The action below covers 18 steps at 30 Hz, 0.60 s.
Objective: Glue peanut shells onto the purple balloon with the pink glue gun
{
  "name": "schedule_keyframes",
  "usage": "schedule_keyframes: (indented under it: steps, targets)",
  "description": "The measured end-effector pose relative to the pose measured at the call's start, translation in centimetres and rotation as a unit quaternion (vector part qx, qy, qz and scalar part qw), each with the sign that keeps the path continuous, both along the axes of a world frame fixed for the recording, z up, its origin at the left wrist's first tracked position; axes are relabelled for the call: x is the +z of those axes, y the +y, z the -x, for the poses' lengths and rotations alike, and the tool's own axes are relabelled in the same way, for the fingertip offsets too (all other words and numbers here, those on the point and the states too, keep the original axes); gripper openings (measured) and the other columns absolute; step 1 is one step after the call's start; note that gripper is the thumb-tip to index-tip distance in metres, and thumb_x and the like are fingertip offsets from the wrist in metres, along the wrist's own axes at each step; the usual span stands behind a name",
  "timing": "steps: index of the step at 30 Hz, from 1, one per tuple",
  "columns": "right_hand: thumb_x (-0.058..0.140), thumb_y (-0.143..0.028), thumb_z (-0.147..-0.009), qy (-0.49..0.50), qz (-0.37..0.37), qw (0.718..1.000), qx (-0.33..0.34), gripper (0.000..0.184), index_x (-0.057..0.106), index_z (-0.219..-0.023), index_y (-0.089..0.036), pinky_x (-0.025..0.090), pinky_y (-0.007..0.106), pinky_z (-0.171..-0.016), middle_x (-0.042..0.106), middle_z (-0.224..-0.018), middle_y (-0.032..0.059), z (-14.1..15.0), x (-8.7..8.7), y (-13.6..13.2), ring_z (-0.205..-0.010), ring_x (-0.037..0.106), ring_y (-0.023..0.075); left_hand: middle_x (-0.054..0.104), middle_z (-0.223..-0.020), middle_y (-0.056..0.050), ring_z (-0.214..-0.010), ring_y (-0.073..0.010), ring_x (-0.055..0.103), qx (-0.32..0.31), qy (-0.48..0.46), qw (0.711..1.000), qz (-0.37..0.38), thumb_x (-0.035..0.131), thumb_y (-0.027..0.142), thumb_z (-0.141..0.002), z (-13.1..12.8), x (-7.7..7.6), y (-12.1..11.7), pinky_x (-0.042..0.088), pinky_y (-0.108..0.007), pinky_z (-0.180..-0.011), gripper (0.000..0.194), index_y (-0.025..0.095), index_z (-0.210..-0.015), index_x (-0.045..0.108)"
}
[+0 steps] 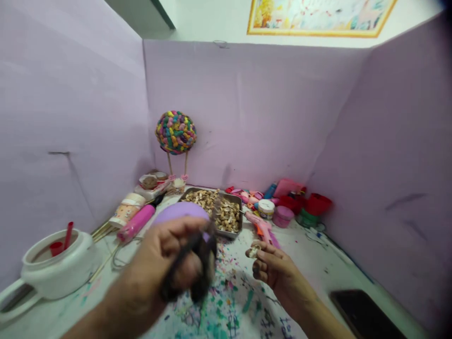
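Observation:
My left hand is closed around the dark handles of a pair of scissors, blurred by motion, with the blades pointing up. Just behind that hand shows a purple balloon; whether my fingers also hold it I cannot tell. Between the thumb and fingers of my right hand is a small pale shell piece. Beyond both hands lies a metal tray heaped with similar brownish shells. A pink glue gun rests right of the tray, close to my right hand.
A white pot stands at left, near a pink cylinder and paper cups. At the back is a multicoloured ball on sticks. Jars and red cups sit at right, a phone nearer me.

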State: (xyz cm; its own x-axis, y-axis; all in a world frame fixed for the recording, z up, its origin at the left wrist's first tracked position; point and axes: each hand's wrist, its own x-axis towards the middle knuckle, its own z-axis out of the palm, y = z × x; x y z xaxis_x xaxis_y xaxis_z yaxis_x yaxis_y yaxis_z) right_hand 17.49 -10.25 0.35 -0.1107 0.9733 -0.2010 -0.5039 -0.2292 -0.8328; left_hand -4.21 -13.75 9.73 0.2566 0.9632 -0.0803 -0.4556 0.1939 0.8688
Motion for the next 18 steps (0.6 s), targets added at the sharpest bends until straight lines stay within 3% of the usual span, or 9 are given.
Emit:
schedule_keyframes:
  steps: [3,5,8,12,15,18]
  targets:
    - [0.075,-0.020,-0.057,0.017,0.035,0.999,-0.013,0.024,0.061,-0.076,-0.015,0.043,0.018,-0.048,0.064,-0.068,-0.0002,-0.9,-1.1,-1.3,-0.047,0.053,0.0060,0.057,-0.049,0.000,-0.036,-0.0055,0.040,-0.133,-0.019,0.989,0.064,0.075,0.032,-0.050,-3.6,-3.6,-0.8,0.026,-0.017,-0.034,0.033,0.015,-0.075,0.062]
    - [0.073,-0.020,-0.058,0.031,0.047,0.998,-0.022,0.023,0.061,-0.077,-0.016,0.044,0.018,-0.047,0.065,-0.068,-0.0008,-1.4,-1.6,-2.0,-0.047,0.054,0.0062,0.052,-0.043,0.002,-0.034,-0.0049,0.040,-0.149,-0.058,0.980,0.122,0.072,0.028,-0.053,-5.1,-5.8,-0.3,0.026,-0.016,-0.035,0.023,0.014,-0.067,0.059]
    - [0.072,-0.019,-0.058,0.042,0.058,0.997,-0.030,0.023,0.061,-0.078,-0.016,0.043,0.018,-0.046,0.066,-0.067,-0.0015,-1.9,-1.8,-2.5,-0.046,0.055,0.0064,0.053,-0.043,0.001,-0.036,-0.0055,0.044,-0.115,-0.073,0.974,0.179,0.069,0.019,-0.053,-6.2,-8.0,0.9,0.031,-0.015,-0.037,0.015,0.013,-0.059,0.056]
    - [0.072,-0.019,-0.058,0.046,0.060,0.997,-0.029,0.022,0.061,-0.076,-0.016,0.042,0.018,-0.046,0.066,-0.067,-0.0015,-2.2,-1.7,-2.5,-0.046,0.054,0.0063,0.060,-0.052,-0.002,-0.044,-0.0084,0.052,-0.084,-0.062,0.978,0.181,0.065,0.014,-0.057,-6.4,-9.3,1.8,0.037,-0.016,-0.041,0.012,0.012,-0.067,0.059]
    - [0.071,-0.020,-0.059,0.043,0.054,0.997,-0.034,0.021,0.061,-0.077,-0.016,0.041,0.018,-0.047,0.066,-0.068,-0.0016,-2.3,-1.9,-2.3,-0.047,0.054,0.0060,0.066,-0.071,-0.010,-0.064,-0.0182,0.061,-0.155,-0.093,0.971,0.154,0.061,0.021,-0.059,-6.1,-9.8,1.9,0.046,-0.025,-0.055,0.025,0.010,-0.082,0.061]
    - [0.071,-0.019,-0.059,0.044,0.047,0.997,-0.037,0.021,0.062,-0.077,-0.016,0.041,0.018,-0.047,0.066,-0.069,-0.0018,-2.4,-2.0,-2.3,-0.047,0.053,0.0056,0.064,-0.090,-0.017,-0.085,-0.0283,0.060,-0.247,-0.133,0.952,0.122,0.058,0.028,-0.060,-5.9,-9.8,1.9,0.046,-0.036,-0.069,0.042,0.008,-0.097,0.059]
